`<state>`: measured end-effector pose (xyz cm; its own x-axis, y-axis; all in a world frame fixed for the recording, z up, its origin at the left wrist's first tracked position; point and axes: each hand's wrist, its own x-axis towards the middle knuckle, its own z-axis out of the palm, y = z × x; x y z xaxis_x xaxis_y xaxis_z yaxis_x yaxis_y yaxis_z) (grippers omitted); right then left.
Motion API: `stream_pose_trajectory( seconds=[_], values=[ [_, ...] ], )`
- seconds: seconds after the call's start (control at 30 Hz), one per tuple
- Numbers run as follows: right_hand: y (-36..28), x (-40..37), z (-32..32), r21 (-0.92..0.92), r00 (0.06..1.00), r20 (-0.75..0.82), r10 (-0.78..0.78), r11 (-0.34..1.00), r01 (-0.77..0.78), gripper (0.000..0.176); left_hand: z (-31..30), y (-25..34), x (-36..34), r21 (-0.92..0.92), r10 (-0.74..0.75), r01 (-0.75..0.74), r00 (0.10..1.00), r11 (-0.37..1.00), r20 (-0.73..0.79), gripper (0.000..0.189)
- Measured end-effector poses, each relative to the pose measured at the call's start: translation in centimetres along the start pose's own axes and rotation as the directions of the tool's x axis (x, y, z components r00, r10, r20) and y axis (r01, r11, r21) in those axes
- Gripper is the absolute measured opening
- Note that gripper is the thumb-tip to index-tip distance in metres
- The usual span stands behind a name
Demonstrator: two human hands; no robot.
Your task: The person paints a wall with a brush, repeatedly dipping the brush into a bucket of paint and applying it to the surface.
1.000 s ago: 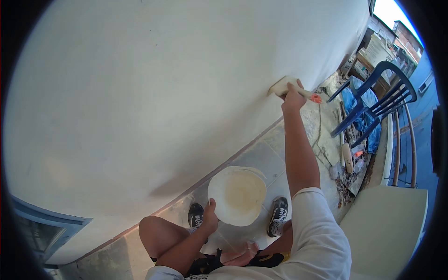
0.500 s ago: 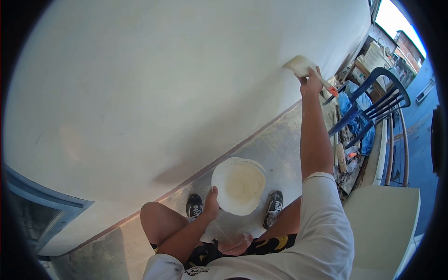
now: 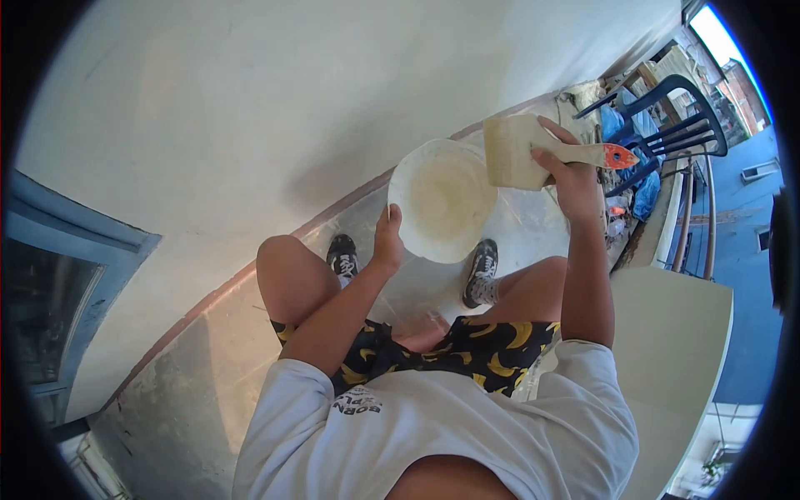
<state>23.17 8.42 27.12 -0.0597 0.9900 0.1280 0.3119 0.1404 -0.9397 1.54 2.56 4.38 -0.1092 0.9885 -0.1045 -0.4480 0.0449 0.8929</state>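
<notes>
A: Please, start from the nearest. How to find the left hand (image 3: 387,239)?

B: Partly closed, at the left side of a round white basin (image 3: 410,187). Pinches the rim, with the thumb above. Cannot tell about the fingers beneath.

A: And how to expect it in handling?

B: Probably light and rather stiff, but easy to tip, with some pale residue (image 3: 443,200) inside. Better to hold by the rim, with support from below.

A: Then, with the right hand (image 3: 575,185)?

B: Holds a wide flat paintbrush (image 3: 518,158), by the right edge of the basin. Grips around the base of the handle, between thumb and fingers, not spread wide. Cannot tell if touching the basin.

A: Heavy or light to lift?

B: Seems light, with a stiff handle and softer bristles, perhaps slippery where wet. Best to take near the base of the handle.

A: And farther away?

B: Past the basin, a pale wall (image 3: 250,108); farther, to the right, a dark blue plastic chair (image 3: 679,84) near blue plastic sheeting (image 3: 646,198).
</notes>
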Motion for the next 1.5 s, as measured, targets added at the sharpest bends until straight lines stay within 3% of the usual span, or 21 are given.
stream_pose_trajectory(
  seconds=[0.03,0.1,0.17,0.23,0.37,0.4,0.5,0.7,0.83,1.03,1.1,1.33,1.43,1.5],
  values=[
    [0.6,-1.1,0.6,-0.002,1.0,0.0,0.029,1.0,-0.029,0.046,0.2,0.8,-0.8,0.001,-0.028,0.028,1.0,1.0,-0.004,0.062],
    [1.7,-2.4,2.0,-0.11,0.983,0.18,-0.016,0.993,0.037,0.044,0.6,2.3,-1.6,-0.07,0.041,-0.039,0.999,0.997,0.025,0.062],
    [1.8,-3.3,3.7,-0.106,0.979,0.2,0.025,0.994,-0.003,0.042,1.0,3.1,-2.1,-0.098,0.043,-0.042,0.999,0.994,0.015,0.062],
    [2.2,-2.9,5.2,-0.271,0.963,0.261,-0.07,0.952,0.142,0.041,1.0,3.0,-2.2,-0.127,0.06,-0.059,0.998,0.99,0.005,0.061],
    [4.0,-1.0,7.4,-0.319,0.953,0.291,0.082,0.948,0.016,0.041,1.1,2.7,-2.5,-0.053,0.151,-0.149,0.988,0.988,0.037,0.06],
    [5.4,-0.5,7.8,-0.35,0.956,0.292,-0.026,0.927,0.132,0.041,1.2,2.9,-2.6,-0.053,0.173,-0.171,0.984,0.984,0.032,0.06],
    [6.6,-0.4,8.5,-0.425,0.959,0.277,-0.067,0.886,0.184,0.039,1.4,3.2,-3.2,-0.08,0.167,-0.164,0.985,0.983,0.031,0.059],
    [5.0,-0.9,9.0,-0.431,0.959,0.281,0.037,0.898,0.092,0.038,1.2,2.7,-3.2,-0.095,0.197,-0.193,0.98,0.977,0.036,0.057],
    [5.8,-0.9,9.3,-0.419,0.966,0.254,-0.051,0.894,0.157,0.038,1.3,2.8,-3.2,-0.121,0.203,-0.198,0.979,0.973,0.034,0.057],
    [6.5,-1.0,9.5,-0.426,0.967,0.245,-0.067,0.889,0.17,0.038,1.5,2.9,-3.4,-0.016,0.236,-0.235,0.972,0.972,0.022,0.059],
    [6.1,-1.5,9.5,-0.383,0.964,0.266,0.01,0.919,0.097,0.038,1.3,2.3,-3.3,-0.007,0.21,-0.21,0.978,0.978,0.022,0.061],
    [7.3,-0.8,8.8,-0.377,0.964,0.263,0.043,0.924,0.061,0.038,2.0,2.8,-3.7,0.094,0.169,-0.167,0.985,0.982,-0.022,0.062],
    [7.7,-0.5,8.2,-0.319,0.962,0.273,0.001,0.943,0.089,0.038,1.7,2.2,-3.1,0.074,0.162,-0.161,0.987,0.984,-0.007,0.061],
    [8.4,-0.3,7.7,-0.304,0.959,0.279,-0.046,0.943,0.134,0.038,1.8,2.2,-3.0,-0.049,0.149,-0.148,0.989,0.988,0.009,0.061]
  ],
)
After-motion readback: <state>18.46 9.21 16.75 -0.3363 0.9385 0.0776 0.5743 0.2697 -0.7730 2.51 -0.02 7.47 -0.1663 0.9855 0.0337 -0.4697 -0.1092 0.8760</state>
